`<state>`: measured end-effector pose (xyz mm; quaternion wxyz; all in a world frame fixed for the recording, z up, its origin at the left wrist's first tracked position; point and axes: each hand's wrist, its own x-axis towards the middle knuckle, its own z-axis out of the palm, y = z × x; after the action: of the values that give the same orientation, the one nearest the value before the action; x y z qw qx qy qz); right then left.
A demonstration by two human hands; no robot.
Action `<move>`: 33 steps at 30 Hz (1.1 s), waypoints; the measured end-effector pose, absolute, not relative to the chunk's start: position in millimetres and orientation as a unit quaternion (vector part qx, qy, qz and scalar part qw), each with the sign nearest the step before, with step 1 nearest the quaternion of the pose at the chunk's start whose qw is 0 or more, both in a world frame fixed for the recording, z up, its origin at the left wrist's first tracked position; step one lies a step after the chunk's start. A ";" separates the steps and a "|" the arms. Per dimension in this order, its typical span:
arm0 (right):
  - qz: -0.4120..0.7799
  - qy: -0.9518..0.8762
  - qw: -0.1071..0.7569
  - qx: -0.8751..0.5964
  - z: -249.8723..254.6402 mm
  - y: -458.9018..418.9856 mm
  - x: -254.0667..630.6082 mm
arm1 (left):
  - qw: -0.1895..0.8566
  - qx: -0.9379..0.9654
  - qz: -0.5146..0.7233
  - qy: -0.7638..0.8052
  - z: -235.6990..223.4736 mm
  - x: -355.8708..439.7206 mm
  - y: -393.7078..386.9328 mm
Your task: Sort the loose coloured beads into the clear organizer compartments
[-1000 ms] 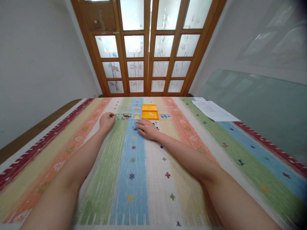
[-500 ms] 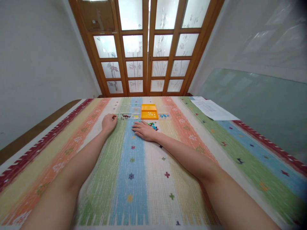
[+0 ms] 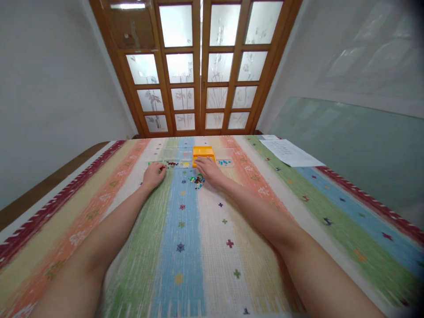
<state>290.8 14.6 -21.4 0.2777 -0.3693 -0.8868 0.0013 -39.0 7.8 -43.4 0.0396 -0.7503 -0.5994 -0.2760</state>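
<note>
A small heap of coloured beads (image 3: 197,180) lies on the striped cloth (image 3: 205,238). Just past it stands a row of clear trays (image 3: 175,164) with sorted beads and an orange tray (image 3: 203,153). My left hand (image 3: 154,174) rests on the cloth with its fingers curled, the fingertips at the left trays; what they hold, if anything, is too small to see. My right hand (image 3: 208,169) lies at the front of the orange tray, fingers bent down, just right of the bead heap.
A sheet of printed paper (image 3: 289,152) lies at the far right of the table. A glass pane (image 3: 351,145) leans on the right wall. Wooden doors with frosted glass (image 3: 198,70) stand behind the table.
My right hand has moved forward and right off the bead heap up to the orange tray, uncovering the beads. My left hand has shifted slightly right along the clear trays.
</note>
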 end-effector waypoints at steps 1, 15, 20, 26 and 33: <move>-0.007 -0.876 0.287 -0.388 -15.7 21.5 299.2 | 0.041 -0.756 -0.274 -0.593 -43.6 -38.7 7.9; 0.009 -0.733 0.145 -0.665 0.0 31.3 348.9 | -0.025 -0.863 -0.234 -0.447 -31.6 9.0 -19.5; 0.007 -0.756 0.167 -0.633 -3.8 28.3 346.0 | -0.039 -0.898 -0.205 -0.387 -28.8 26.7 -30.6; -0.012 -0.790 0.209 -0.576 -9.9 23.7 340.4 | -0.026 -0.913 -0.192 -0.358 -21.3 31.7 -35.5; -0.049 -0.828 0.231 -0.508 -25.8 23.6 324.8 | -0.031 -0.920 -0.207 -0.331 -18.7 31.5 -36.7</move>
<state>324.8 23.6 -25.8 0.2313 -0.5078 -0.8284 -0.0488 31.5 -36.7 -18.7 -0.0313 -0.9202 -0.3308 -0.2068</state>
